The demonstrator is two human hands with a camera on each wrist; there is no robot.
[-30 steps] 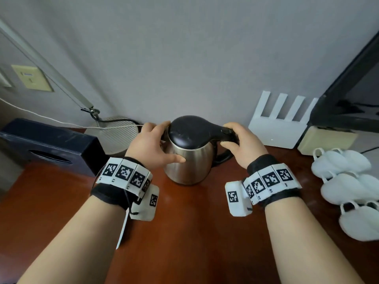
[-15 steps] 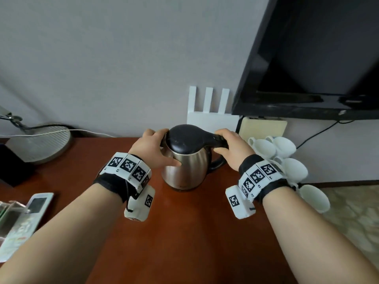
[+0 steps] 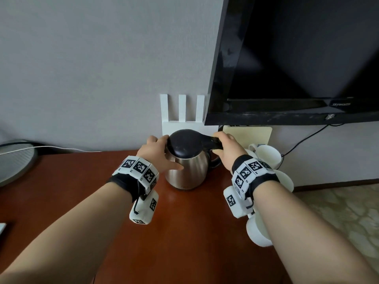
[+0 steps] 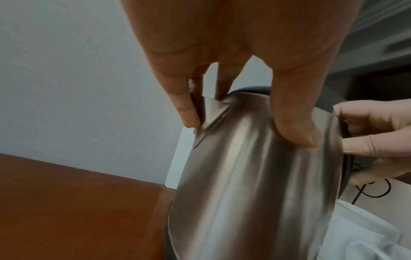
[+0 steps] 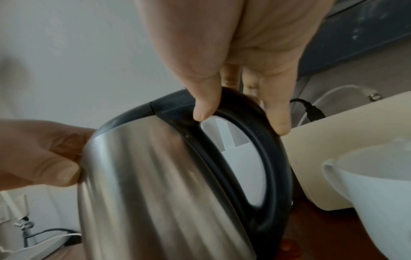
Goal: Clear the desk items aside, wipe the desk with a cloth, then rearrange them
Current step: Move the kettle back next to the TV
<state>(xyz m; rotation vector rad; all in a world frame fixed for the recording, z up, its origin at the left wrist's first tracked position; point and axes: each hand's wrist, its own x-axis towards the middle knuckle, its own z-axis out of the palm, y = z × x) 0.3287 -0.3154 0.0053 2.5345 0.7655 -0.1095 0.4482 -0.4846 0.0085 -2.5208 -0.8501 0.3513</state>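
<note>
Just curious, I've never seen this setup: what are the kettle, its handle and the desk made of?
The kettle body looks like brushed stainless steel: silvery, with streaky soft reflections in both wrist views. Its handle and lid seem matte black plastic, slightly speckled. The desk looks like reddish-brown wood or wood veneer with a glossy finish, since it mirrors light; which one can't be told.

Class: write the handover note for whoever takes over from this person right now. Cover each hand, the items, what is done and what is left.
Left hand: grips the kettle body near the spout.
Right hand: grips the kettle's black handle.
Kettle upright at the desk back right, by the white cups and router.
Done: kettle moved aside.
Left: no cloth in view; wipe, then rearrange.
</note>
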